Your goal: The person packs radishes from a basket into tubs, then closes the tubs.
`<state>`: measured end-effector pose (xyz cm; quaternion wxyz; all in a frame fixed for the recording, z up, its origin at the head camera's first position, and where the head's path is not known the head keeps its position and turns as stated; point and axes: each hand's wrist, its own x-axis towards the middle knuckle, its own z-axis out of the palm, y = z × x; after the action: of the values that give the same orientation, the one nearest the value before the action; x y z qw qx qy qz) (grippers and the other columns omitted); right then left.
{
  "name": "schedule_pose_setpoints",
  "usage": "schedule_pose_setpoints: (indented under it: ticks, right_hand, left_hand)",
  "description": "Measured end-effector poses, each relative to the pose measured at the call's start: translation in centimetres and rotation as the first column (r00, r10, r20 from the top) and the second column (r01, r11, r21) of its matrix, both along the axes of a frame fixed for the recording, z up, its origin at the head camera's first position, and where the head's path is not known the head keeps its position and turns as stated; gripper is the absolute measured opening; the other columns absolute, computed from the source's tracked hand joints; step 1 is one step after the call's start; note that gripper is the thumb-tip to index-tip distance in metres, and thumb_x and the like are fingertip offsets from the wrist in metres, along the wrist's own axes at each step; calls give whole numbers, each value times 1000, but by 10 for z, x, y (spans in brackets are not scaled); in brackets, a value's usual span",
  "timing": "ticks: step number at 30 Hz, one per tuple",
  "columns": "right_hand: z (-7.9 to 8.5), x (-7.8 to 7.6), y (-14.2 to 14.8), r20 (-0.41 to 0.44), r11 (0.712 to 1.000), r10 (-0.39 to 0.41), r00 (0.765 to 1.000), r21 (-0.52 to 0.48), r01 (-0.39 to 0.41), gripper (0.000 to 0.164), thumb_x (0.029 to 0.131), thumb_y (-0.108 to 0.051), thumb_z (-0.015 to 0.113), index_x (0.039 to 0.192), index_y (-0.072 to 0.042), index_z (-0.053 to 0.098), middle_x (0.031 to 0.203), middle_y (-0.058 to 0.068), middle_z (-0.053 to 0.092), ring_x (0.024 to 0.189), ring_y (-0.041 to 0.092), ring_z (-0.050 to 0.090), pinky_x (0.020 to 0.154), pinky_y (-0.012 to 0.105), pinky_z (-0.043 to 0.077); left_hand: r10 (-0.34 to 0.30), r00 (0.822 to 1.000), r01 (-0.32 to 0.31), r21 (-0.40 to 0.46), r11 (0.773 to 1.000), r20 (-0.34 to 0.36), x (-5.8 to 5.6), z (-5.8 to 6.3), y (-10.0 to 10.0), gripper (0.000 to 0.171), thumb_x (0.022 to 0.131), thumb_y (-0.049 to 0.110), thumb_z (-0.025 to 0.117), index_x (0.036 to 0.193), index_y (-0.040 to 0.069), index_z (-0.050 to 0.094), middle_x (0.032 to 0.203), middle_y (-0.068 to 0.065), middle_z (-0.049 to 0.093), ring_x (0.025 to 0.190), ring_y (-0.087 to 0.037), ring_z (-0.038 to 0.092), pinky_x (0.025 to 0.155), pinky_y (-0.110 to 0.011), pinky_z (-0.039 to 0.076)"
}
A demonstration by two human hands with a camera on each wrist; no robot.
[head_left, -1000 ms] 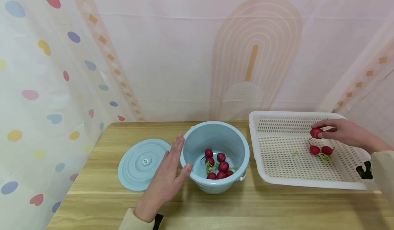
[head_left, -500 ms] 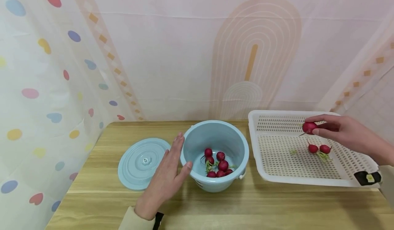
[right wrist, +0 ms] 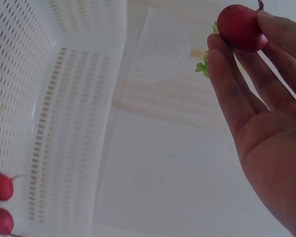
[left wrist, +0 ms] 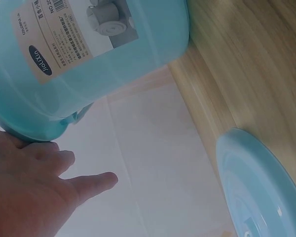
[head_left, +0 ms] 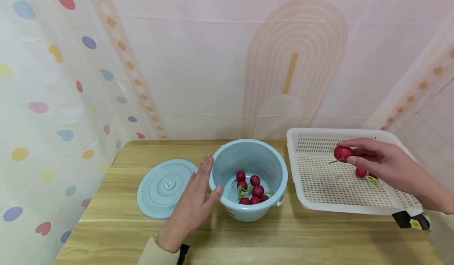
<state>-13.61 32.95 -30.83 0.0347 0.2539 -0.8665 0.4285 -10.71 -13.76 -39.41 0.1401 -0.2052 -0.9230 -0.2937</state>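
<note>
My right hand (head_left: 384, 162) pinches a red radish (head_left: 343, 153) between thumb and fingertips, held above the white perforated basket (head_left: 308, 206). In the right wrist view the held radish (right wrist: 241, 28) shows green leaf stubs and a thin root. Two more radishes (right wrist: 1, 186) lie in the basket, partly behind my hand in the head view. My left hand (head_left: 191, 202) has its fingers straight and touches the rim of a light blue bucket (head_left: 248, 213) at its left side. Several radishes (head_left: 257, 191) with short greens lie at the bottom of the bucket.
A round light blue lid (head_left: 166, 188) lies on the wooden table (head_left: 227, 241), left of the bucket and behind my left hand. A small leaf scrap (head_left: 338, 175) is in the basket. A patterned curtain (head_left: 198, 68) hangs behind the table.
My right hand has lifted the radish from near the other two and carried it left over the basket. The left hand stays at the bucket's rim.
</note>
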Motion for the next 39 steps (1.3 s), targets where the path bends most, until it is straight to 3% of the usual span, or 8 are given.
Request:
schedule_pose_setpoints:
  ticks: [5,10,18,26,39]
  right_hand:
    - [0,7,-17,-45,998,10,999,-55,-13,40,96,8,66,134,-3,66,111,-7,74,72,12,68,55,27,56]
    - [0,13,-34,-126,996,32,992,-81,-42,42,90,15,69,129,-2,69,116,-4,74,91,8,73,70,21,59]
    - [-1,19,-61,-271,987,109,957,-89,-137,50,84,17,74,129,-4,70,118,-2,73,97,9,71,78,17,57]
    - [-7,22,-88,-269,969,166,949,-131,-207,54,83,18,74,131,-6,69,124,0,72,106,7,69,86,19,57]
    - [-21,14,-131,-282,968,218,934,-59,-244,47,90,4,76,133,-13,69,122,-2,73,103,12,70,88,22,58]
  left_hand:
    - [1,1000,-1,1,1000,9,0,0,-1,75,105,37,53,166,8,20,172,-8,18,157,-27,20,118,-67,26]
    - [-1,1000,1,2,1000,16,0,1,-1,76,105,38,53,166,8,20,173,-7,17,158,-27,19,118,-67,25]
    - [0,1000,0,1,1000,15,0,2,-1,76,105,37,54,166,7,20,173,-7,17,157,-27,20,117,-68,26]
    - [2,1000,-2,3,1000,16,-1,2,-1,76,105,37,53,166,8,20,173,-8,18,157,-27,20,118,-68,25]
    - [7,1000,-6,-4,1000,19,-1,2,-2,76,106,43,50,166,8,19,172,-8,18,157,-28,20,118,-67,25]
